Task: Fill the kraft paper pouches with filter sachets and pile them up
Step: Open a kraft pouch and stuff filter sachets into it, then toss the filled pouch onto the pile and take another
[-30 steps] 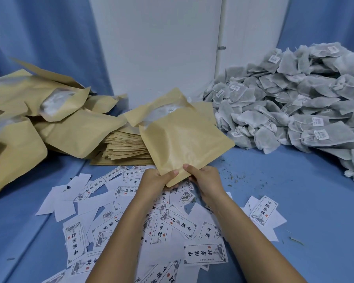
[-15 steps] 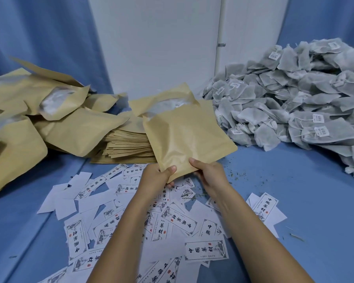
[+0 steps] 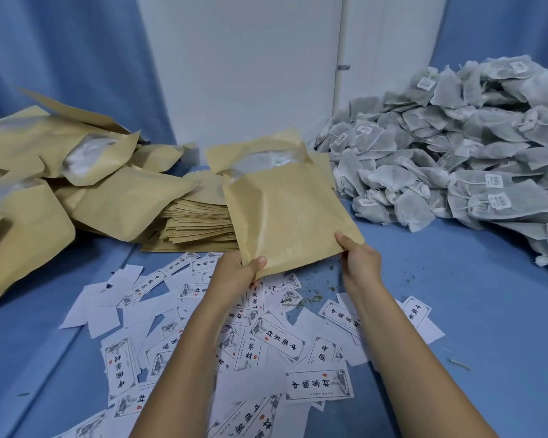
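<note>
Grip of left hand [image 3: 238, 271] and right hand [image 3: 359, 260] pinches only the bottom corners of the kraft pouch [image 3: 290, 213], so its open top may tip and drop the sachet [image 3: 263, 159].

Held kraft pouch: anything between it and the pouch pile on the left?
Only the low stack of flat kraft pouches lies between the tan kraft paper pouch, held by left hand and right hand, and the heap of puffed kraft pouches. Lifted over it, the path looks clear.

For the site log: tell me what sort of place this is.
Probably a small hand-packing bench for herbal tea: a heap of filter sachets, a stack of flat kraft pouches, and loose printed labels on blue cloth.
</note>
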{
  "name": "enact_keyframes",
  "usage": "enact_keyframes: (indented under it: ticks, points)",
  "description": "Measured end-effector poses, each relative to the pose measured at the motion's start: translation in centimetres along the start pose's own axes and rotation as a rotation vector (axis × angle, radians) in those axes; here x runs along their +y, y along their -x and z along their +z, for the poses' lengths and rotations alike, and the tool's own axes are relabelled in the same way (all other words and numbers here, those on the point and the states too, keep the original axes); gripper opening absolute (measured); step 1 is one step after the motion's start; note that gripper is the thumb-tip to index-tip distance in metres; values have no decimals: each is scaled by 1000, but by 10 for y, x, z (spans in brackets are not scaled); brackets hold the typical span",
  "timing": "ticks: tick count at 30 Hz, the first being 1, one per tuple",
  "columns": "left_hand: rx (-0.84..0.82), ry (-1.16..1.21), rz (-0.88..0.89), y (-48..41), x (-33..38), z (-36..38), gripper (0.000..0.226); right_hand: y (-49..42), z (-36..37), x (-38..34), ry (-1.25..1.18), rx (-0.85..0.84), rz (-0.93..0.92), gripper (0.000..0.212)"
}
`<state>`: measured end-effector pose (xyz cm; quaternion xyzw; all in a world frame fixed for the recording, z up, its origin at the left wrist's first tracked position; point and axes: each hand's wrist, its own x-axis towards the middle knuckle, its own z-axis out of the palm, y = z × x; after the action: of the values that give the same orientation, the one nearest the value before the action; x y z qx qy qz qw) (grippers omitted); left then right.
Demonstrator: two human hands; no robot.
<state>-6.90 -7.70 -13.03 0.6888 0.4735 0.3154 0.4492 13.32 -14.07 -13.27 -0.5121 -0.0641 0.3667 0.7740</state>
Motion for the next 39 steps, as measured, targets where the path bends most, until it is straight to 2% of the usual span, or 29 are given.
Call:
enact_keyframes:
  ticks: [5, 7, 9, 12, 15, 18, 21, 26, 29, 32, 33, 35, 37, 39]
  points:
    - [12, 201, -19, -2, -1, 0, 18, -1, 1, 4, -11, -5, -6, 16]
    - [30, 248, -22, -4, -1, 2, 16, -2, -1, 0, 203, 14, -137, 28]
    - [58, 269, -20, -3, -1, 1, 17, 3, -3, -2, 435, -11, -256, 31]
    - [81, 263, -10, -11, 5, -12, 27, 9, 7, -3, 517, -106, -315, 22]
    - [110, 229, -27, -18, 18, -39, 36, 18, 34, -4, 527, -130, -353, 18]
    - [146, 210, -1, -15, 25, -73, 37, 35, 66, -2, 374, -161, -301, 20]
    - [226, 234, 23, 1, 20, -118, 39, 60, 99, 9, 258, -289, -223, 19]
    - [373, 359, 18, 52, -15, -206, 41, 112, 162, 50, 245, -512, -69, 16]
    - [523, 504, 15, 84, -34, -255, 40, 148, 212, 81, 187, -601, 91, 11]
    - [644, 799, 102, 107, -40, -303, 34, 183, 260, 101, -90, -816, 363, 14]
    - [641, 935, 100, 113, -43, -316, 37, 192, 271, 106, -175, -913, 466, 15]
    - [555, 1030, 21, 122, -48, -329, 50, 204, 283, 114, -188, -1032, 617, 20]
    - [420, 907, -121, 128, -56, -324, 56, 209, 282, 124, -37, -1086, 627, 26]
    - [334, 753, -221, 125, -62, -308, 52, 207, 275, 135, 118, -1144, 538, 34]
